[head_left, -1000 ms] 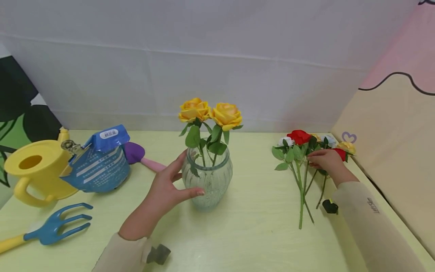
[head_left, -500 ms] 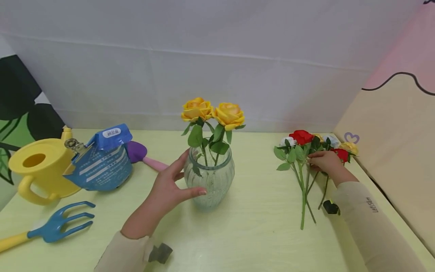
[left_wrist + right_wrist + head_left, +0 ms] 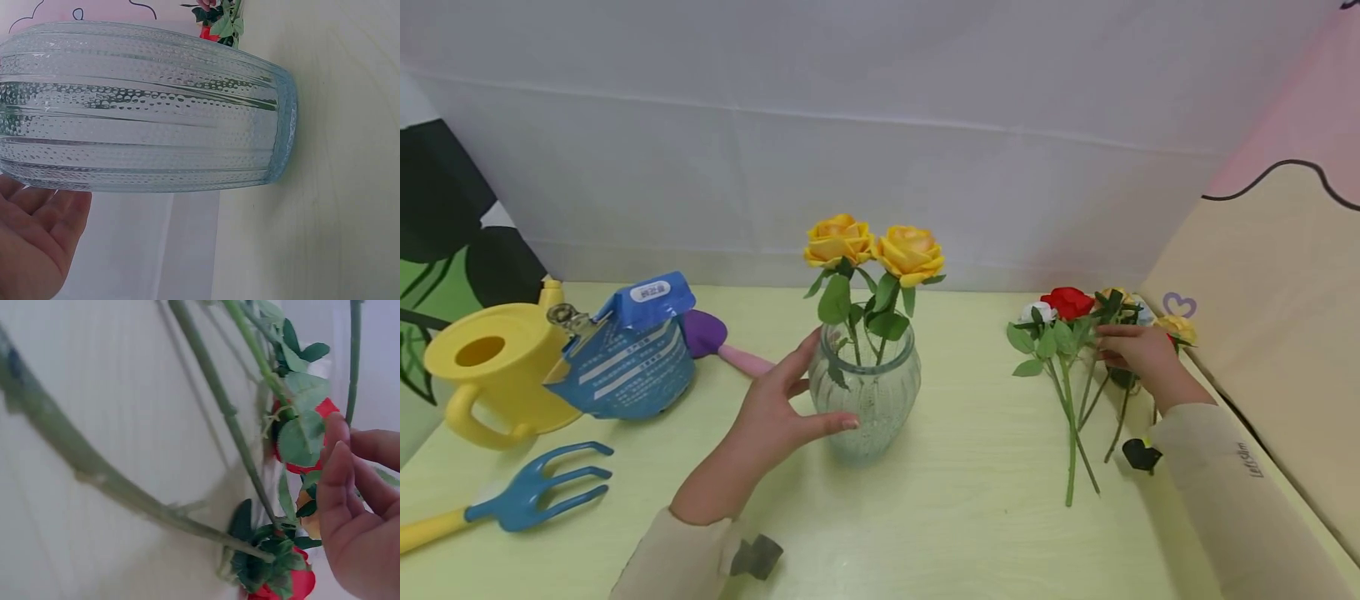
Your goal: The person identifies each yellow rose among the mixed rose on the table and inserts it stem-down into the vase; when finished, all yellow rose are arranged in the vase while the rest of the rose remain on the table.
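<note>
A ribbed clear glass vase (image 3: 868, 408) stands upright near the middle of the table, holding two yellow roses (image 3: 910, 254). My left hand (image 3: 772, 414) holds its left side, thumb across the front and fingers round behind. In the left wrist view those fingertips touch the glass wall (image 3: 156, 125). Over at the right, my right hand (image 3: 1138, 357) pinches a thin green rose stem (image 3: 354, 362) between thumb and fingers; which bloom it bears is partly hidden. Around that hand lie a red rose (image 3: 1067, 302), a white rose (image 3: 1037, 312) and other stemmed roses.
On the left are a yellow watering can (image 3: 505, 367), a blue clipped bag (image 3: 628, 367), a purple trowel (image 3: 705, 333) with a pink handle, and a blue hand fork (image 3: 523, 498). A pale curtain (image 3: 880, 167) hangs behind, and a printed panel (image 3: 1285, 317) borders the right side.
My right hand has shifted slightly right and lifted a stem among the roses; a yellow bloom and dark leaves there have moved. My left hand keeps its hold on the vase.
</note>
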{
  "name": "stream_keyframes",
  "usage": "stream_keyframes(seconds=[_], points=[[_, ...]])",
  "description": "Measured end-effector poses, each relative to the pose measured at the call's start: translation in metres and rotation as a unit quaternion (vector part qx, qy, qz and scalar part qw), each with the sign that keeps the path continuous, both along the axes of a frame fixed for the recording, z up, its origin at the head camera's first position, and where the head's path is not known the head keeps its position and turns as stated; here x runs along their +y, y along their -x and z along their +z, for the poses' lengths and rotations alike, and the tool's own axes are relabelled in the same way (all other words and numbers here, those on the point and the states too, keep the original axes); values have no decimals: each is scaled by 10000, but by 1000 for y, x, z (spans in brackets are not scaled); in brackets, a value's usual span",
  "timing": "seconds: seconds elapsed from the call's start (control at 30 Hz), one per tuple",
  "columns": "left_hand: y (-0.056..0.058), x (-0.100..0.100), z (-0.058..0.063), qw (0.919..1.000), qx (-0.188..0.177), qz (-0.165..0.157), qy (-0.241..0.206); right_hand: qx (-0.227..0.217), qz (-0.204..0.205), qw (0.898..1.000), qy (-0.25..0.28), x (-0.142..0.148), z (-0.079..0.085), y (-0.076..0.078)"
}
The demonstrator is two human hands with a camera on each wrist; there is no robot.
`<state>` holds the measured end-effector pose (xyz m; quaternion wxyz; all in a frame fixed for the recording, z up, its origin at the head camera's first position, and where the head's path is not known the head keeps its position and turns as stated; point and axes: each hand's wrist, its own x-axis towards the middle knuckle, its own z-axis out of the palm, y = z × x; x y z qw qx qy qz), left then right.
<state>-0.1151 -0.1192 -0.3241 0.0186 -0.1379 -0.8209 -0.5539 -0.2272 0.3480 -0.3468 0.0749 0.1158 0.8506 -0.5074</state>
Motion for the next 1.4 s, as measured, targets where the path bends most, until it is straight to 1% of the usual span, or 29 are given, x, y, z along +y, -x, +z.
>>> stream_keyframes(seconds=[0.1,0.17,0.23,0.3,0.4,0.47,0.57,0.63,0.77,0.8,0.87,0.9,0.97,1.07,1.13,1.2,1.27,1.33,1.37,1.4], points=[[0,0,1,10000,27,4,14,144,-295,9977,594,1,7,-2],[0,0,1,10000,39,-1,5,260,-477,9920,1142,-1,12,-5],[0,0,1,10000,46,-9,-1,396,-663,9813,1764,-5,18,-8],[0,0,1,10000,42,-14,-2,635,-804,9712,2150,-12,25,-12],[0,0,0,10000,35,-9,2,1247,-977,9503,2680,-28,36,-17],[1,0,0,10000,32,-3,2,1748,-1009,9331,2976,-42,44,-21],[1,1,0,10000,11,0,2,2421,-932,9011,3474,-65,59,-26],[1,1,0,10000,-9,8,7,2798,-902,8773,3794,-80,68,-31],[1,1,1,10000,-34,26,40,3538,-984,8308,4182,-113,86,-42],[1,1,1,10000,-26,25,41,3720,-1011,8188,4253,-122,91,-45],[0,1,2,10000,-10,20,51,4037,-982,7990,4347,-140,100,-52],[0,1,2,10000,-3,20,52,4200,-931,7897,4374,-148,104,-56],[0,1,3,10000,-25,31,61,4448,-810,7741,4431,-164,112,-62],[0,1,3,9999,-56,51,89,4755,-615,7538,4493,-184,120,-70],[0,1,3,9999,-77,55,106,5052,-438,7435,4360,-195,122,-75],[0,1,2,9999,-72,45,118,5411,-155,7317,4142,-206,121,-78],[0,1,2,9999,-73,41,126,5754,236,7258,3762,-214,117,-79],[0,2,2,9999,-67,44,124,5919,637,7265,3432,-221,111,-79],[0,2,2,9999,-69,51,131,5926,811,7302,3301,-224,108,-78],[0,2,2,9999,-66,52,132,5871,951,7379,3191,-227,104,-78]])
